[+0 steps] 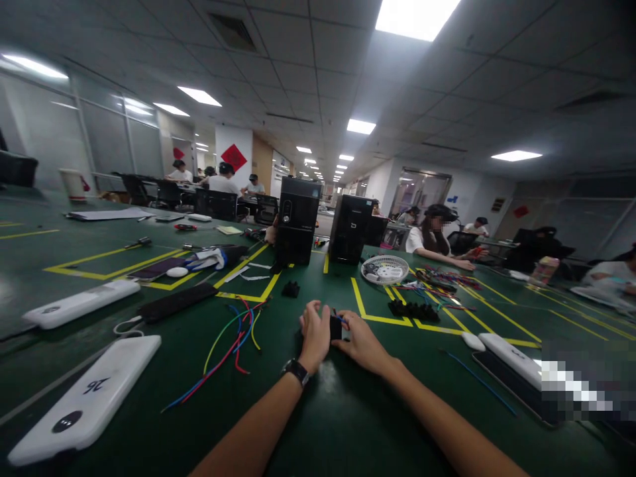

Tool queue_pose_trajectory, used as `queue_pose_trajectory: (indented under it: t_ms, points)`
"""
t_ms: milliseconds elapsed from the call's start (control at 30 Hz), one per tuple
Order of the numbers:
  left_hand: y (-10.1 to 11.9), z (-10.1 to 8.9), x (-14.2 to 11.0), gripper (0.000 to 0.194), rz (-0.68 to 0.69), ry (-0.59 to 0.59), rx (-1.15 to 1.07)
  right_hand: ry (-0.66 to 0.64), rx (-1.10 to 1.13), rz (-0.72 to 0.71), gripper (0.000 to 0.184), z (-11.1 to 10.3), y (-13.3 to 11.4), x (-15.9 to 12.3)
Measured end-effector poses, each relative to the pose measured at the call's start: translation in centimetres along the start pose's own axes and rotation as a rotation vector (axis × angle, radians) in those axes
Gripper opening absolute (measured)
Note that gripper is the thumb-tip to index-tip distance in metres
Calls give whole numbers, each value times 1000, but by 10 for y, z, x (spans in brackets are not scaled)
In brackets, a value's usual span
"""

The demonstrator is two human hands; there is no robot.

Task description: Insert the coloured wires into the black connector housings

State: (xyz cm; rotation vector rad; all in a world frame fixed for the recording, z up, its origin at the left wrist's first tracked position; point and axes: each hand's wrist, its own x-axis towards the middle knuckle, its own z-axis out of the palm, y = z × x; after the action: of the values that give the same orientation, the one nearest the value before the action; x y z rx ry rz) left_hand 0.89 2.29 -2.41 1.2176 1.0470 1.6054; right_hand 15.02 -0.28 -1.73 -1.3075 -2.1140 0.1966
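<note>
Both my hands meet over the table around a small black block point(336, 328), probably a terminal block, whose details are too dark to make out. My left hand point(314, 336), with a dark watch point(297, 372) on its wrist, closes on the block's left side. On the other side, my right hand point(364, 342) grips the block between thumb and fingers. A short bit of blue wire point(340, 318) shows by the right fingertips. To the left lie loose red, blue, green and yellow wires point(233, 348). Similar black blocks point(415, 310) stand in a row beyond my right hand.
The green table point(328, 424) carries yellow tape outlines. Two black computer-like boxes point(298, 222) stand ahead. A white basket point(385, 269) and a wire heap point(447, 278) lie right. White power banks point(89, 397) lie left; a blue wire point(479, 383) lies right. A co-worker point(432, 238) sits across.
</note>
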Motion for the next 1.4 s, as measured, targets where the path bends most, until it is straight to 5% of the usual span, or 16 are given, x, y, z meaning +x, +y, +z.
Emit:
queue_pose_trajectory:
  t_ms: [100,200,300,567,1400]
  points:
    - [17,-4,-12,20,342,-4,141,10,-70,87,30,13,25,29]
    - [26,0,-34,25,621,-272,276,-29,-155,139,14,30,42,60]
    - [26,8,-52,30,811,-572,368,-16,-186,168,17,48,49,91]
    - [23,13,-47,31,686,-736,381,3,-209,172,21,76,47,135]
    - [25,15,-44,38,604,-828,376,50,-261,76,13,85,51,143]
